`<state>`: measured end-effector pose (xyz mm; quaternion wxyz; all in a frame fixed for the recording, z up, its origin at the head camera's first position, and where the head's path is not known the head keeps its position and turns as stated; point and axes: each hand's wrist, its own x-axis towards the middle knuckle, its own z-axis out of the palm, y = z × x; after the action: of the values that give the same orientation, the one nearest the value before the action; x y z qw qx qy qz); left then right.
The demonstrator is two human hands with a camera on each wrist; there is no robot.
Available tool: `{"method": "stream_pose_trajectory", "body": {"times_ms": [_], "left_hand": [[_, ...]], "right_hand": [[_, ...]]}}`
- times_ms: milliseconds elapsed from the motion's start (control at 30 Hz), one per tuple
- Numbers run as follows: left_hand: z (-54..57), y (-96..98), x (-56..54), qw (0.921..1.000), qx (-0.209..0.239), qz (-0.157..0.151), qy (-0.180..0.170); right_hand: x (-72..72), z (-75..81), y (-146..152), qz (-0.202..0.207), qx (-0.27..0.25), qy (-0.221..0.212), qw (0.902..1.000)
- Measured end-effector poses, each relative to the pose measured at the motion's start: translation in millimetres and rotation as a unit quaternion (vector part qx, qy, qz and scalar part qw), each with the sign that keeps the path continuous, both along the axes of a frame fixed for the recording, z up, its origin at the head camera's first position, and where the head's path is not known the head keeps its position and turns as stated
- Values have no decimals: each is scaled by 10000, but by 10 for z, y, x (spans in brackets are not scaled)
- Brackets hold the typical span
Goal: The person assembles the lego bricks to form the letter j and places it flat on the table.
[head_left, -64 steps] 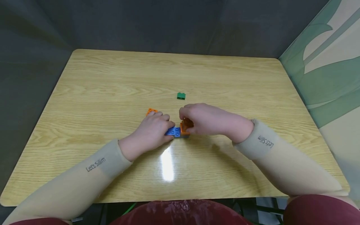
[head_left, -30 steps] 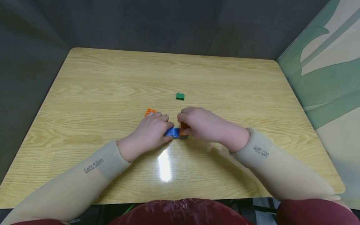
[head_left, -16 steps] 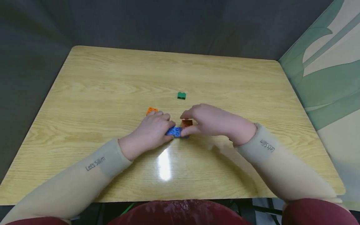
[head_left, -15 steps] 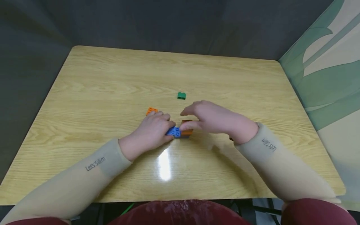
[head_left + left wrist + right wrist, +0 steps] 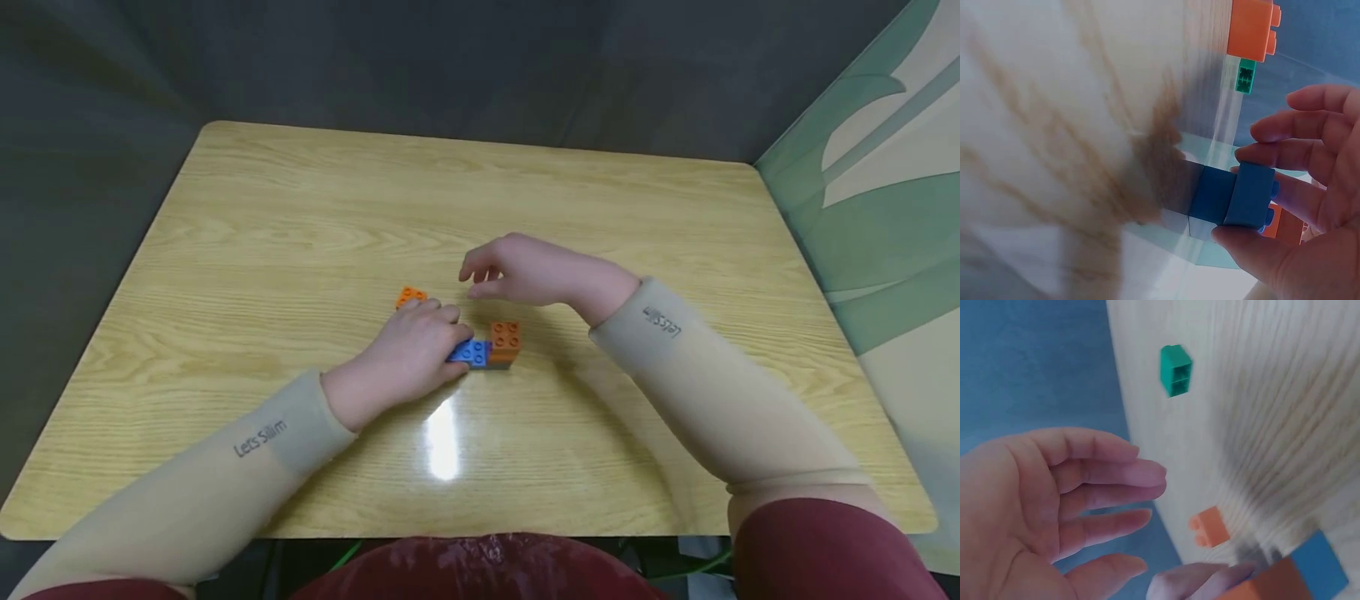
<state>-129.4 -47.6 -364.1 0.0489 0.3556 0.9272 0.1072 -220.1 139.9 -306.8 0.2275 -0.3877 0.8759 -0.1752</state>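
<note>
My left hand (image 5: pixel 405 350) pinches a blue toy building brick (image 5: pixel 472 352) on the table, thumb on one side and fingers on the other. In the left wrist view this blue brick (image 5: pixel 1250 194) sits on another blue one. An orange-brown brick stack (image 5: pixel 506 335) stands joined at its right end, apart from both hands. My right hand (image 5: pixel 517 271) hovers above the table beyond the stack, fingers spread from the thumb, holding nothing. A green brick (image 5: pixel 1175 370) lies past its fingertips in the right wrist view; in the head view the hand hides it.
A loose orange brick (image 5: pixel 411 296) lies just beyond the left hand's fingers. The wooden table (image 5: pixel 315 208) ends at a dark curtain (image 5: pixel 450 75) at the back, with a green patterned panel (image 5: pixel 892 233) on the right.
My right hand has let go of the orange-brown brick and moved up and away towards the green brick. The left hand has kept its hold on the blue brick.
</note>
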Motion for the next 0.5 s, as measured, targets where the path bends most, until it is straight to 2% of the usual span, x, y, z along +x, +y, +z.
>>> {"method": "stream_pose_trajectory", "body": {"times_ms": [200, 500], "left_hand": [[-15, 5, 21, 10000, 31, -11, 24], [-14, -13, 98, 9997, -33, -160, 202]], "right_hand": [[-108, -129, -152, 210, 67, 29, 9998], [-147, -261, -357, 219, 166, 218, 9994]]}}
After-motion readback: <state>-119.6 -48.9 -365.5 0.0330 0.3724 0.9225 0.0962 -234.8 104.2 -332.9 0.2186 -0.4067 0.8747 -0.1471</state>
